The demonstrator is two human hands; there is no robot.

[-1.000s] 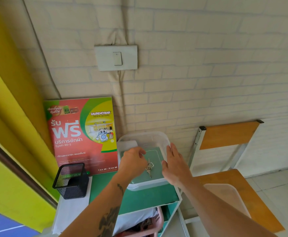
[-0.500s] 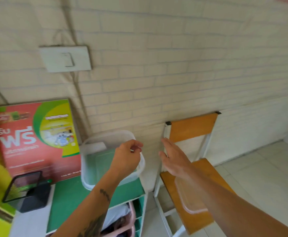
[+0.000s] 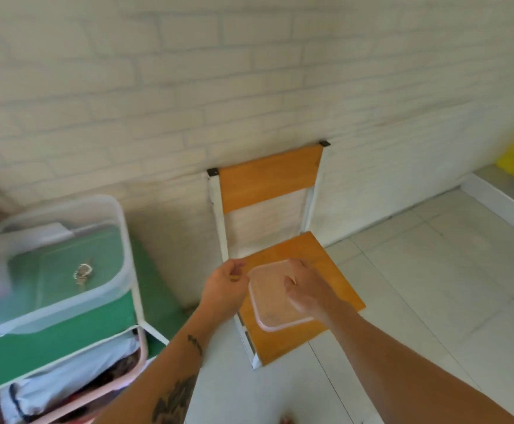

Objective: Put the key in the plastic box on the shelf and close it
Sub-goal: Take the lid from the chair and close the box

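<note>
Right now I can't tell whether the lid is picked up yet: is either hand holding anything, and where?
Only the right hand has a grip: on the lid's far edge, over the chair.

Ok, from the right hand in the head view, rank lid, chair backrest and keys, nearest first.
1. Lid, under the right hand, on the chair seat.
2. Chair backrest, behind it by the wall.
3. Keys, far left in the box.

A wooden chair (image 3: 269,182) against what looks like pale brick wall (image 3: 249,71).
</note>
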